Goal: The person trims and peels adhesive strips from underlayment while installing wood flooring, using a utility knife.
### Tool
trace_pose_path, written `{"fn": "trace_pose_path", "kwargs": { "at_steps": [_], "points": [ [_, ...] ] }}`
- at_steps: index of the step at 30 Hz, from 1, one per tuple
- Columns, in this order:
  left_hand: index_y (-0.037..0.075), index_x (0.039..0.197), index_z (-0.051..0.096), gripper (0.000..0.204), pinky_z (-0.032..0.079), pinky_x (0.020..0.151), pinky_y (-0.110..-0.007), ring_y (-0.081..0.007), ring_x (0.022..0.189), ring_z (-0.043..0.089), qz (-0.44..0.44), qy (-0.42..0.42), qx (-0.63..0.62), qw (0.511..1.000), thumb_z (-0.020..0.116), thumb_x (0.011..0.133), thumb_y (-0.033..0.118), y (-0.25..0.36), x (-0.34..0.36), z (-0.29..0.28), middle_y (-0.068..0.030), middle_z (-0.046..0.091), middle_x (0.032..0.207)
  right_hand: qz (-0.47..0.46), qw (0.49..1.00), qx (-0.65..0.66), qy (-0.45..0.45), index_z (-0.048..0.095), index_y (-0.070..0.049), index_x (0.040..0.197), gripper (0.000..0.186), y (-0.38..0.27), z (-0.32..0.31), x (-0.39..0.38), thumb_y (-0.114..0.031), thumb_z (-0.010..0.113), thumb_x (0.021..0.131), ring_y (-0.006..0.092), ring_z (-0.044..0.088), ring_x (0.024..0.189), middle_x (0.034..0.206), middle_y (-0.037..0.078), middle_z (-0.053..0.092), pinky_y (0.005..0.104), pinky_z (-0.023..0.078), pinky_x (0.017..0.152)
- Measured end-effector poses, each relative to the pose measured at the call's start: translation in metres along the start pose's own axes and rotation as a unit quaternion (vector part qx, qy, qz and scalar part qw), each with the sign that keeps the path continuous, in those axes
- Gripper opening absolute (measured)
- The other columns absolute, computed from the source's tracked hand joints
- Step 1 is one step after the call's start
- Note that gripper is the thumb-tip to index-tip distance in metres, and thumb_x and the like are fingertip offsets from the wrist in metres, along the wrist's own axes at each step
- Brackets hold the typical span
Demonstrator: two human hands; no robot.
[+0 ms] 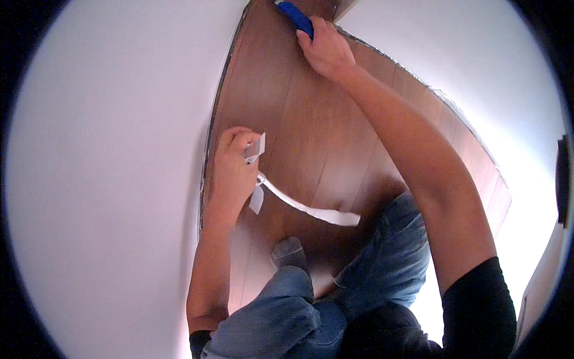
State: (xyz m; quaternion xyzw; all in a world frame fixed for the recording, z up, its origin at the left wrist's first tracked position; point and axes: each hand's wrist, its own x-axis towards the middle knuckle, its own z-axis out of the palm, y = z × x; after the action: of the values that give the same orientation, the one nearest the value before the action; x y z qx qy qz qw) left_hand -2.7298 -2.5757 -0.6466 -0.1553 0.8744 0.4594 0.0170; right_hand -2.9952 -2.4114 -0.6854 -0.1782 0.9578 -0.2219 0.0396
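My right hand [327, 49] is closed round the handle of a blue tool [295, 18] that looks like a utility knife. Its far end lies at the top edge of the view, over the floor near the corner, so its blade cannot be made out. Beside the left wall, my left hand [235, 161] is closed on several thin white strips [311, 210] that look like tape or trimmed material. One long strip curves away to the right above the floor; shorter pieces stick out by the fingers and below the hand.
Brown wood-look floor [317, 137] narrows towards a far corner. A white wall [113, 167] rises on the left, with a dark, ragged line along its foot. Another white wall [496, 78] bounds the right. My jeans-clad legs [382, 257] and grey-socked foot [289, 253] are close below.
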Motion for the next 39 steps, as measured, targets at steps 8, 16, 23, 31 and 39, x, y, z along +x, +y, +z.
{"fn": "trace_pose_path", "kwargs": {
  "at_steps": [8,16,23,31,39],
  "points": [
    [0.000,0.112,0.067,0.025,0.051,0.102,-0.039,-0.0325,0.117,0.067,0.015,0.044,-0.056,0.997,0.060,0.089,-0.007,0.028,0.088,0.011,-0.0154,0.069,0.127,-0.049,0.999,0.005,0.002,0.052,-0.001,0.139,0.051,-0.009,-0.003,0.024,-0.039,0.054,0.104,0.0456,0.061,0.120,0.129,0.028,0.062,0.0517,0.049,0.104],
    [0.002,0.117,0.069,0.034,0.044,0.112,-0.047,-0.0414,0.133,0.054,0.086,0.146,-0.001,0.986,0.065,0.084,-0.003,0.017,0.210,0.033,-0.0246,0.061,0.138,-0.023,0.999,-0.031,-0.038,0.051,-0.004,0.142,0.052,-0.013,0.002,0.040,-0.039,0.053,0.104,0.0448,0.063,0.116,0.131,0.024,0.063,0.0519,0.052,0.100],
    [0.009,0.114,0.071,0.035,0.049,0.108,-0.046,-0.0408,0.129,0.059,0.186,0.201,0.077,0.959,0.073,0.079,0.001,0.014,0.294,0.054,-0.0195,0.056,0.149,0.016,0.999,-0.040,-0.016,0.055,-0.006,0.135,0.047,-0.018,0.003,0.045,-0.039,0.056,0.101,0.0445,0.069,0.104,0.119,0.025,0.067,0.0544,0.058,0.089],
    [0.001,0.111,0.067,0.029,0.047,0.107,-0.046,-0.0436,0.130,0.056,0.150,0.201,0.124,0.960,0.065,0.083,-0.005,0.036,0.296,0.058,-0.0281,0.051,0.150,0.063,0.996,-0.035,-0.048,0.056,-0.005,0.132,0.044,-0.028,-0.002,0.047,-0.033,0.061,0.099,0.0457,0.068,0.104,0.119,0.025,0.067,0.0547,0.057,0.089],
    [0.009,0.114,0.070,0.036,0.053,0.101,-0.049,-0.0401,0.122,0.064,0.116,0.147,0.181,0.965,0.074,0.079,0.005,0.025,0.311,0.061,-0.0155,0.055,0.152,0.159,0.983,0.006,-0.094,0.056,0.003,0.124,0.045,-0.027,-0.017,0.037,-0.034,0.062,0.099,0.0507,0.068,0.101,0.107,0.032,0.069,0.0569,0.055,0.092]
  ]
}}
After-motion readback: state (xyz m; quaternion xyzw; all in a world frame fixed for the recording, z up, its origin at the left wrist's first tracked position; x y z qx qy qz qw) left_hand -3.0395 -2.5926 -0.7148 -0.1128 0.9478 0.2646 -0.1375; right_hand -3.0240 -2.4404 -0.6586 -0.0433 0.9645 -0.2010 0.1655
